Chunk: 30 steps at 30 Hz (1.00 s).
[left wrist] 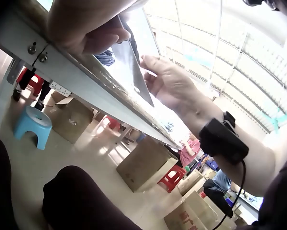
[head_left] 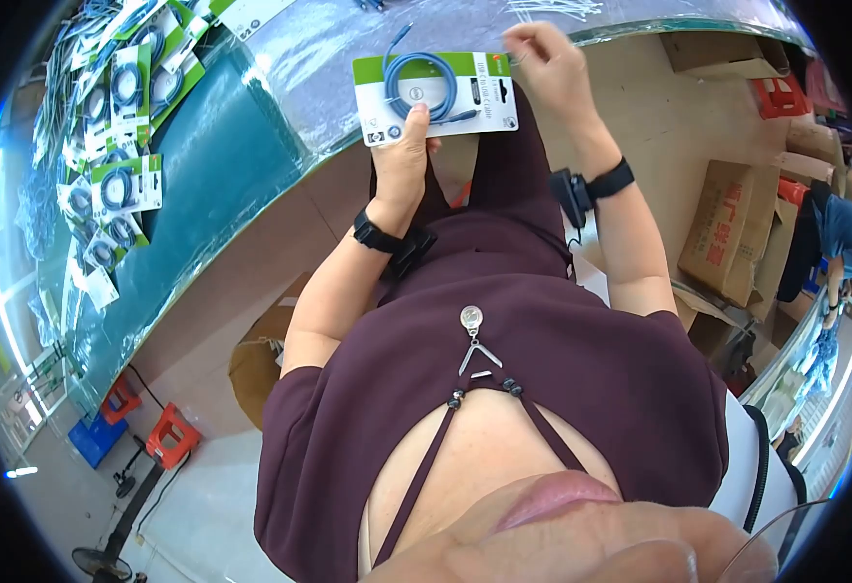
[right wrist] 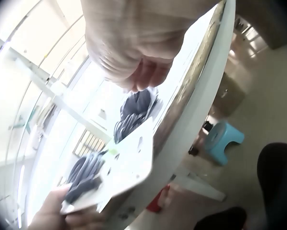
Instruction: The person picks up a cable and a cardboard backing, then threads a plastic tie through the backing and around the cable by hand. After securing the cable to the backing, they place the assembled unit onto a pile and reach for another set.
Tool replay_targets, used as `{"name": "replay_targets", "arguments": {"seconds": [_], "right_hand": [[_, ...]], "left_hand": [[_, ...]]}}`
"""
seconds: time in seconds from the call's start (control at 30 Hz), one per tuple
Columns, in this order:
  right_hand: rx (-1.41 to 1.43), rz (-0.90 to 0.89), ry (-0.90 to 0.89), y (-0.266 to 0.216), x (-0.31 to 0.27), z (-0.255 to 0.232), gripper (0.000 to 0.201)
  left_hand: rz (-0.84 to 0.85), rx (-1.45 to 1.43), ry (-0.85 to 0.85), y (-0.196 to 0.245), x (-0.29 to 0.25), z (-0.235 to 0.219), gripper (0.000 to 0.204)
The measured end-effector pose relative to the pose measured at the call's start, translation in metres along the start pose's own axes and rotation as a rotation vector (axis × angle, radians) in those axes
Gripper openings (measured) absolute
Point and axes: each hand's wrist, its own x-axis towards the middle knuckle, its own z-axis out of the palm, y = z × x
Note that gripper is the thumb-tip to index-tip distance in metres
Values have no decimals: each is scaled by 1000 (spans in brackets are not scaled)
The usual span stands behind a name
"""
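Card: white rectangular retail card with green top strip (head_left: 435, 97), a coiled blue cable fixed on its face, held above the surface (head_left: 251, 146) edge.
Left hand (head_left: 401, 160): grips the card's lower edge, thumb on front.
Right hand (head_left: 547, 58): fingers curled, pinching at the card's upper right corner.
Beyond left hand: matching packaged cables (head_left: 120, 117) piled on the surface.

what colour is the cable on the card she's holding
Blue, coiled on a white card with a green top strip; clearest in the head view.

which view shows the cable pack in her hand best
The head view: the cable pack faces the camera, coiled blue cable and green strip clear, held by the left hand. The left wrist view shows it edge-on; the right wrist view shows it blurred, from below.
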Motion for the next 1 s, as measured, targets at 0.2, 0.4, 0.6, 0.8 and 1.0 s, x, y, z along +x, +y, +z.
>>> {"name": "replay_targets", "arguments": {"seconds": [0.2,0.4,0.6,0.8,1.0], "right_hand": [[-341,131,106,65,27,-36,12],[-452,31,24,69,35,-29,11],[-507,-369,-129,60,19,-49,30],[-609,-371,-116,53,-17,-39,45],[-453,-454,57,64,-26,-24,43]], "left_hand": [[1,12,-11,2,3,-1,16],[-4,10,-14,2,2,1,18],[-5,5,-4,4,3,-6,19],[-25,12,-8,1,3,-4,19],[-68,-39,-14,-1,12,1,18]]}}
